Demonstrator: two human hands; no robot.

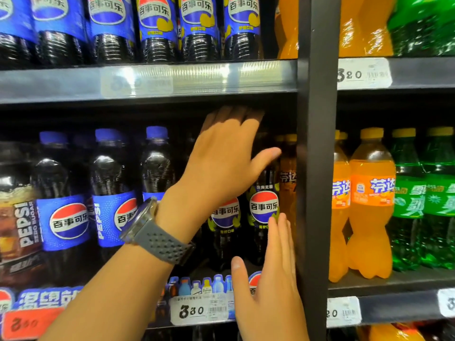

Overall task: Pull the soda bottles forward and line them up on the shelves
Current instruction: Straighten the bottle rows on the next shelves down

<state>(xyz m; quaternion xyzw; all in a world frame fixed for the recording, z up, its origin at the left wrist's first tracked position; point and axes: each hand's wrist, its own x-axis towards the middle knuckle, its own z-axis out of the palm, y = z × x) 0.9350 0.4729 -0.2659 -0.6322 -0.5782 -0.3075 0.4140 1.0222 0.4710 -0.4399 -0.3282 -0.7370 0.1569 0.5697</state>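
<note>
Two black-label Pepsi bottles point(264, 205) point(225, 212) stand set back on the middle shelf point(197, 310). My left hand point(221, 163), with a grey watch on its wrist, reaches in over their tops; the fingers are spread and fairly straight, their tips lost in the dark under the upper shelf. My right hand point(268, 279) is raised at the shelf front with straight fingers, the tips by the lower label of the right black-label bottle. Blue-label Pepsi bottles point(66, 217) point(113, 212) stand forward to the left. A dark orange Fanta bottle point(288, 183) sits deep at the bay's right end.
A dark upright post point(316, 168) bounds the bay on the right. Beyond it stand orange Fanta point(371, 205) and green Sprite bottles point(413, 205). The upper shelf point(147, 82) holds a row of Pepsi bottles close overhead. Price tags line the shelf fronts.
</note>
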